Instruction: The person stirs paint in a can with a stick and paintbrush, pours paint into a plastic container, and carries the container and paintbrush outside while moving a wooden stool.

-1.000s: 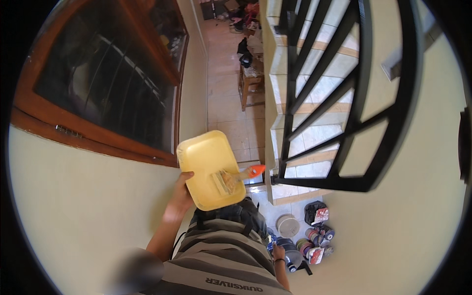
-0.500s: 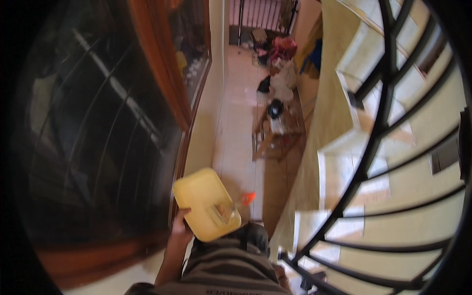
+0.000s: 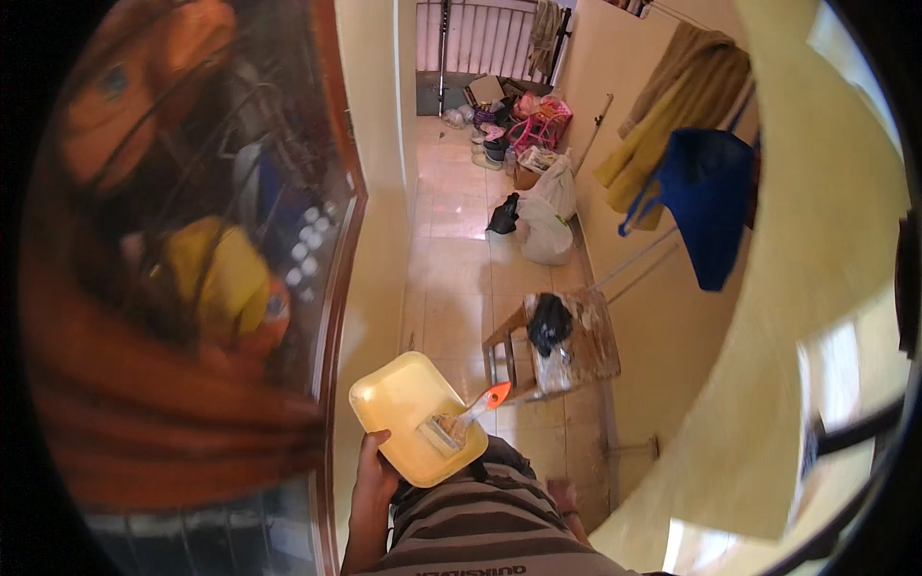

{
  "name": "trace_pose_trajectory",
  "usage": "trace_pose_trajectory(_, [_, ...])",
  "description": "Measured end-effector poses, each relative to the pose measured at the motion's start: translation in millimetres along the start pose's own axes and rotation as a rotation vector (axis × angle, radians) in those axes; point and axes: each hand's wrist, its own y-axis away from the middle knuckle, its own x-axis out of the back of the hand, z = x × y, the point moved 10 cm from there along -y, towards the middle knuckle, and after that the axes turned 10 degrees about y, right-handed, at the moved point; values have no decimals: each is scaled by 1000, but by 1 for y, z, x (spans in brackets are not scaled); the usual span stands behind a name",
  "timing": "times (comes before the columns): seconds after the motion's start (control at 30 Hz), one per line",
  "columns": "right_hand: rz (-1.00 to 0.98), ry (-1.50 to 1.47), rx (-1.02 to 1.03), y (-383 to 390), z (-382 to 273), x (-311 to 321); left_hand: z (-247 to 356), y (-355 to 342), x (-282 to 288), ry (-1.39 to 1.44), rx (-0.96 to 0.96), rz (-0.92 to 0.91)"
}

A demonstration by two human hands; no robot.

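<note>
My left hand [image 3: 376,459] grips the near left edge of a shallow yellow tray [image 3: 394,389], with the thumb over its rim. A paintbrush [image 3: 485,403] rests in the tray, its bristle end on the bottom and its orange-tipped handle sticking out past the right rim. The tray is held in front of my body. My right hand [image 3: 563,495] hangs low beside my right hip, apart from the tray. It is small and partly hidden, so its fingers cannot be made out.
Ahead on the tiled floor stands a worn wooden stool [image 3: 588,336] bearing a black plastic bag [image 3: 549,324]. White bags [image 3: 547,235] and piled belongings line the right wall farther off. A blue cloth bag [image 3: 709,197] hangs there. A wood-framed window [image 3: 348,230] is on the left; a dark railing [image 3: 864,427] at right.
The view has moved forward along the passage: the stool is nearer, and the stair railing has mostly slid out at the right. The tray and paintbrush stay in my left hand's hold.
</note>
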Motion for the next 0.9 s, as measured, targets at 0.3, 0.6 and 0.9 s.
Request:
trace_pose_trajectory(0.3, [659,-646,637,-193,-388,593,96,-243,-86,-19,-23,203])
trace_pose_trajectory(0.6, [185,-137,305,-524,-356,452,188,-525,-320,-25,75,-63])
trace_pose_trajectory(0.9, [-329,-191,-24,-679,-410,570,222,-867,-421,-94,-39,104])
